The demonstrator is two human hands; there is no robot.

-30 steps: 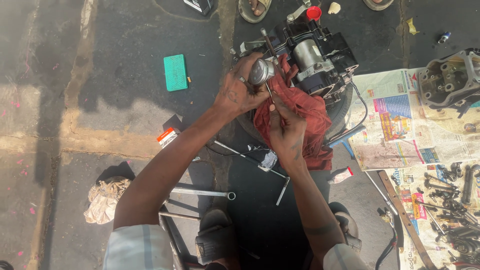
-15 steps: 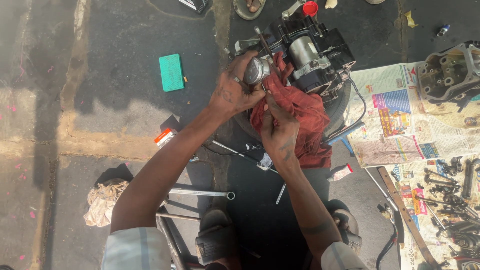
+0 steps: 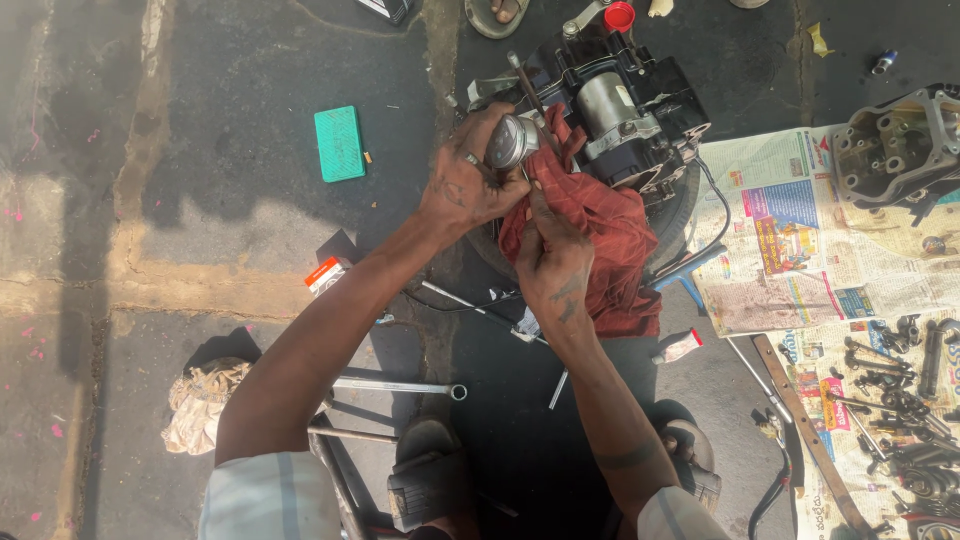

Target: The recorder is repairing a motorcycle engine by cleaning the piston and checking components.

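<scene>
A dark engine block [image 3: 620, 110] rests on the ground with a red cloth [image 3: 600, 240] draped over its near side. My left hand [image 3: 465, 185] grips a shiny round metal piston [image 3: 508, 142] above the engine. Just below it, my right hand [image 3: 552, 265] pinches a small part at the piston's underside, over the red cloth. What the right fingers hold is too small to make out.
A green flat box [image 3: 339, 143] lies at the left. Spanners [image 3: 400, 388] and rods lie by my feet, a dirty rag [image 3: 200, 405] at lower left. Newspaper [image 3: 800, 250] at right carries a cylinder head [image 3: 895, 150] and several small parts [image 3: 900, 400].
Both hands stay on the piston. The view has drifted slightly, and the right hand has shifted a little closer under the piston.
</scene>
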